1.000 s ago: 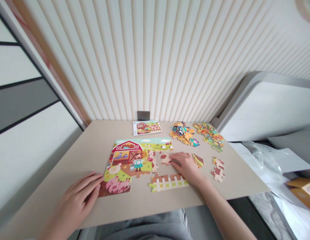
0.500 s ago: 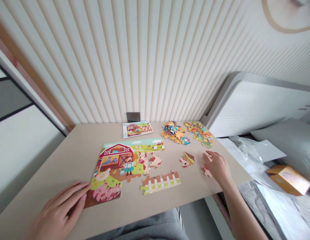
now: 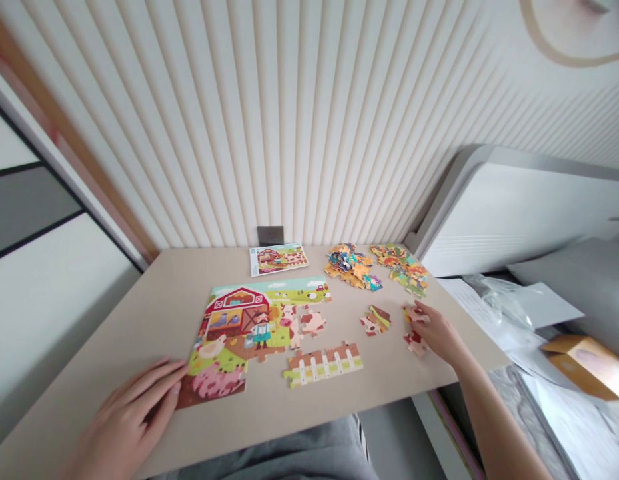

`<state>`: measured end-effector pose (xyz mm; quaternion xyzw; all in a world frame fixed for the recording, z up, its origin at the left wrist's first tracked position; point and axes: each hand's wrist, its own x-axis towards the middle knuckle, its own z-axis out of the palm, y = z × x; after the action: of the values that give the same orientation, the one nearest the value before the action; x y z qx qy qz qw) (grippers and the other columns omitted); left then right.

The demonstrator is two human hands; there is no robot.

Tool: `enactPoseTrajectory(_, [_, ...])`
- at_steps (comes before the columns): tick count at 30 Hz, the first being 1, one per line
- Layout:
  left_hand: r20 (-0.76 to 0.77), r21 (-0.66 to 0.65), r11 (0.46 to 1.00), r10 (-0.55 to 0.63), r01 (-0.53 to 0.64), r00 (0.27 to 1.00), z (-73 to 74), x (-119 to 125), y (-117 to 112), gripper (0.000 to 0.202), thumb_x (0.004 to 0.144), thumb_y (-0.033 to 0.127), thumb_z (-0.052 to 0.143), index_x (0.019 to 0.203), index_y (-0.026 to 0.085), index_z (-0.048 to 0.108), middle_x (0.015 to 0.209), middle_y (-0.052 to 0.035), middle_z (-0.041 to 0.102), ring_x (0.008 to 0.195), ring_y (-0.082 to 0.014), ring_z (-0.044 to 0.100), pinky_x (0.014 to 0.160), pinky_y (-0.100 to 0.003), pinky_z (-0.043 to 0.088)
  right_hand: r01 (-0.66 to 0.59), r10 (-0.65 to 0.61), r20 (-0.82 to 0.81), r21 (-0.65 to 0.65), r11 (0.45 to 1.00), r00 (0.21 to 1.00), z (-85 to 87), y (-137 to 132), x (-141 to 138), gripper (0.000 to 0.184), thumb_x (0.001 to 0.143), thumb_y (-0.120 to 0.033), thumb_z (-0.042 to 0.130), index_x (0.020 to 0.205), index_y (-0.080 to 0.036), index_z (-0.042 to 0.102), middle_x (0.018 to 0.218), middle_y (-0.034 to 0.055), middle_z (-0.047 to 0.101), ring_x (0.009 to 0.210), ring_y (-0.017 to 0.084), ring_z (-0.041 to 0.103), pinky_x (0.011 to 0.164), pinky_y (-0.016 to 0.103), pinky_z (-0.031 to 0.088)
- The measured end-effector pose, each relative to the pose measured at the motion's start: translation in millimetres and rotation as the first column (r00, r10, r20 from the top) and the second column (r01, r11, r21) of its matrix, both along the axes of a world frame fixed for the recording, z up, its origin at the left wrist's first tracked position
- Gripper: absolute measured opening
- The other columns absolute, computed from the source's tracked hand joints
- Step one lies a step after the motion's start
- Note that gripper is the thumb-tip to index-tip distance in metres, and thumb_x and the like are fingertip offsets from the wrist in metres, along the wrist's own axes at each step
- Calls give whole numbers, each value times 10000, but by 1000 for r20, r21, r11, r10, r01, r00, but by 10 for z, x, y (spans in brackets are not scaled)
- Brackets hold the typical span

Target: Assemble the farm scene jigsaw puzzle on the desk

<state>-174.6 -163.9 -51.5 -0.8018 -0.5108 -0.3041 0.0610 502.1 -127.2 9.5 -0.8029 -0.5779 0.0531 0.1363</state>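
A partly built farm puzzle [image 3: 239, 327] with a red barn lies on the beige table [image 3: 154, 300]. My left hand [image 3: 126, 417] rests flat and open, with its fingertips at the puzzle's lower left corner. A joined fence strip [image 3: 323, 363] lies loose below the puzzle, and a brown-spotted cow piece [image 3: 313, 322] sits at its right edge. Near the table's right edge, my right hand [image 3: 439, 333] has its fingers curled onto the cow-patterned pieces [image 3: 414, 343]. A small cluster of joined pieces [image 3: 375, 320] lies just left of that hand.
Two heaps of loose pieces [image 3: 352, 265] [image 3: 402, 270] and a picture card [image 3: 279, 258] lie at the back by the ribbed wall, below a socket [image 3: 270, 235]. To the right are a white unit [image 3: 519, 213], plastic wrap and papers [image 3: 514, 307], and an orange box [image 3: 586, 363].
My right hand left the cow piece in the puzzle's gap and moved right to the cow-patterned pieces at the table's edge. The left hand stayed at the puzzle's corner. The view swung right.
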Motion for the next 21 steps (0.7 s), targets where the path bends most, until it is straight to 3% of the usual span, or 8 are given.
enactPoseTrajectory(2, [-71,-21,1000,-6,5,997,-11,-20,-12,367,974,441,567,1300,304,666,1338,-23,692,1248,-251,645,1101,-365,500,-12,12,-4,16,1000,1000,-10,14,-34,660,925,-501,543,1511,-199,508,1405,128,651,1229,314,647,990,406,505])
enactPoseTrajectory(6, [-132,-38,999,-7,2,991,11,-25,-29,378,986,412,560,1335,289,638,1361,-38,674,1290,-255,614,1116,-377,481,62,-62,134,1,998,989,-27,14,-90,689,899,-658,542,1403,-195,625,1398,163,639,1256,385,615,1016,503,481])
enactPoseTrajectory(11, [-122,-51,999,-12,6,992,96,39,-42,379,986,396,563,1336,277,646,1358,-55,675,1291,-259,615,1122,-389,483,60,-58,127,-14,998,990,-32,44,-43,578,911,-533,543,1372,-203,651,1302,160,688,1173,345,668,963,438,506])
enactPoseTrajectory(15, [-90,-54,999,-6,1,996,129,86,-49,361,987,395,562,1309,272,669,1364,-60,675,1283,-260,625,1115,-383,500,41,-43,59,31,999,997,-46,65,44,652,869,-475,570,1438,-158,590,1260,173,693,1122,340,680,937,427,517])
enactPoseTrajectory(18, [-78,-74,997,7,-12,997,160,117,-65,360,990,401,563,1307,273,677,1370,-58,674,1289,-259,624,1125,-380,499,50,-46,-28,127,991,999,-26,63,53,748,847,-513,596,1491,-139,528,1212,167,686,1043,315,695,929,434,528])
enactPoseTrajectory(21, [-77,-90,996,15,-22,997,191,139,-78,372,994,405,560,1321,271,675,1382,-58,667,1301,-259,617,1133,-379,494,11,25,-130,274,962,991,81,38,-162,787,847,-536,626,1531,-174,479,1268,154,654,1012,286,691,896,425,555])
